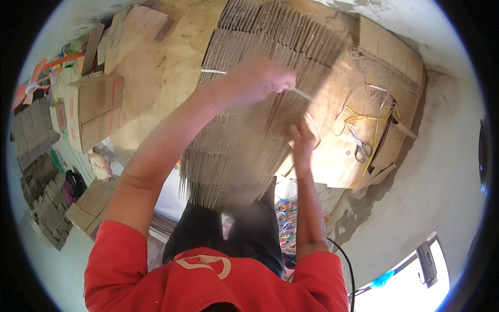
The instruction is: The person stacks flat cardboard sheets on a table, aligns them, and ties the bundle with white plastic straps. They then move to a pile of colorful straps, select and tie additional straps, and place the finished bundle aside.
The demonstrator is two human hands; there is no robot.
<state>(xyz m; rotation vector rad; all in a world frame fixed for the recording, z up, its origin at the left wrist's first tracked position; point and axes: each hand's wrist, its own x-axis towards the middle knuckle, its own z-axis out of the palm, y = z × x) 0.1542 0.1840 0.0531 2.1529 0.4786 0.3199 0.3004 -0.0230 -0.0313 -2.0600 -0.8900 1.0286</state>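
"How many stacks are there?"

"One stack [270, 47] of cardboard, in the middle of the table [169, 73], its near end reaching the edge by the person's legs. Its sheets are too many and too fine to count."

"Which way does it point?"

"Its long axis runs away from the body, the far end leaning rightward."

"And the hands?"

"Two. The left grip [267, 82] is over the stack, fingers curled closed around a pale strap [303, 94], whose end sticks out rightward. The right grip [304, 139] is at the stack's right edge, fingers bent; it's blurred, so I can't tell how far open it is or whether it has hold of anything."

"Anything near them?"

"One pair of scissors [358, 141] on the right, just beside some yellow strapping [364, 117]; I can't count its pieces."
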